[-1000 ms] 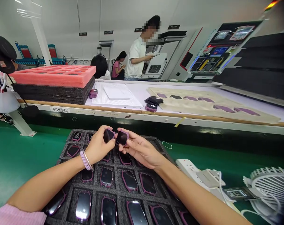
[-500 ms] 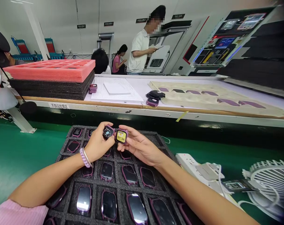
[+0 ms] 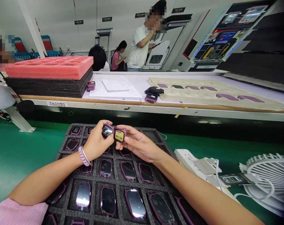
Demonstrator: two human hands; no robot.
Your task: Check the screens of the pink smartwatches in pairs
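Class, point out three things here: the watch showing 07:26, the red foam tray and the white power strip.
Watch showing 07:26 [image 3: 119, 135]: head view, on its lit screen.
Red foam tray [image 3: 46, 72]: head view, on its front wall.
White power strip [image 3: 188, 159]: head view, on its socket face.

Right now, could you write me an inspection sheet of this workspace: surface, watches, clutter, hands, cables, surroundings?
Surface: black foam tray with compartments, many holding purple-framed watches.
Watches: left-hand watch, dark face lit; right-hand watch, yellow face reading 07:26.
Clutter: on the bench, a pink foam tray tops a black stack; papers lie beside it.
Hands: left hand and right hand each grip one watch, close together.
Cables: white cable near the power strip; its full path is unclear.
Surroundings: green floor, white fan, a standing person in white beyond the bench.
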